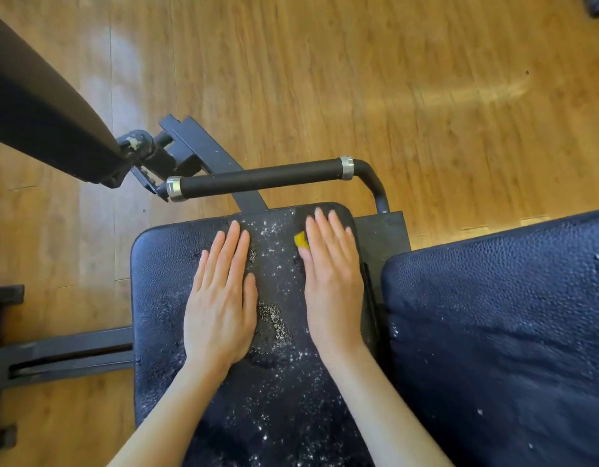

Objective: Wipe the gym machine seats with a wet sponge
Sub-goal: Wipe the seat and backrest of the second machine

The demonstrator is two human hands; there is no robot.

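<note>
A black padded gym seat [163, 264] fills the middle of the view, speckled with white foam or droplets down its centre. My left hand [222, 298] lies flat on the seat, fingers straight and together. My right hand [333, 278] lies flat near the seat's far right corner, fingers straight, pressing on a yellow sponge [301, 240]. Only a small corner of the sponge shows beside my index finger; the rest is hidden under the hand.
A second black pad [500, 332] stands close on the right. A black handle bar [261, 178] with chrome collars crosses just beyond the seat. Another dark pad [39, 106] slants in at upper left. Metal frame rails [65, 353] lie at left over wooden floor [426, 96].
</note>
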